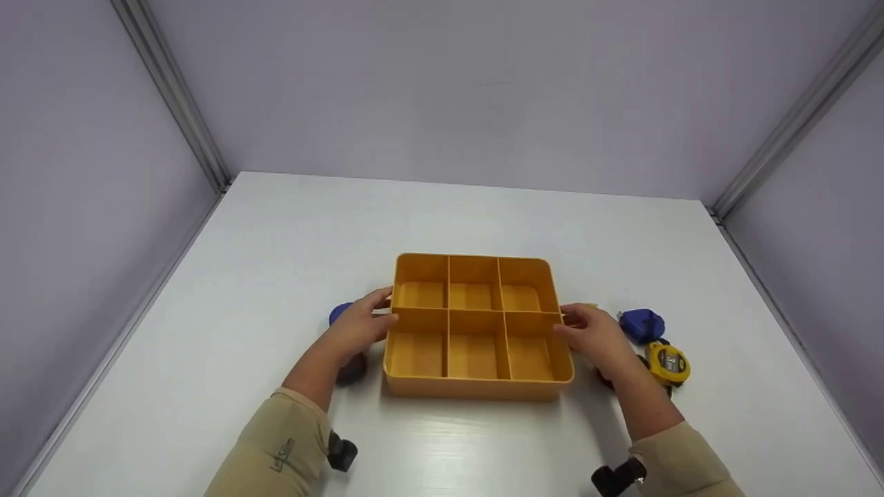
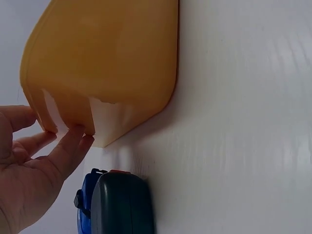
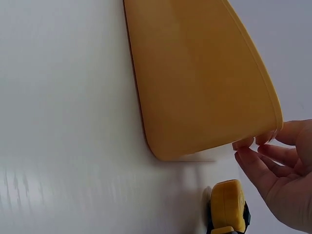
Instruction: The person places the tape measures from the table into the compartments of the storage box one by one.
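Note:
An orange tray [image 1: 476, 395] with six empty compartments sits mid-table. My left hand [image 1: 376, 314] rests against its left rim, and in the left wrist view the fingertips [image 2: 80, 134] touch under the rim of the tray [image 2: 107, 58] with fairly straight fingers. My right hand [image 1: 570, 321] touches the right rim. In the right wrist view its relaxed fingertips [image 3: 243, 144] meet the edge of the tray [image 3: 195, 78]. Neither hand visibly wraps the rim.
A blue and dark tape measure [image 2: 117, 204] lies by my left hand, showing blue [image 1: 338, 312] in the head view. Right of the tray lie a blue object [image 1: 642, 326] and a yellow tape measure [image 1: 667, 363] [image 3: 226, 204]. Grey walls enclose the white table [image 1: 483, 214].

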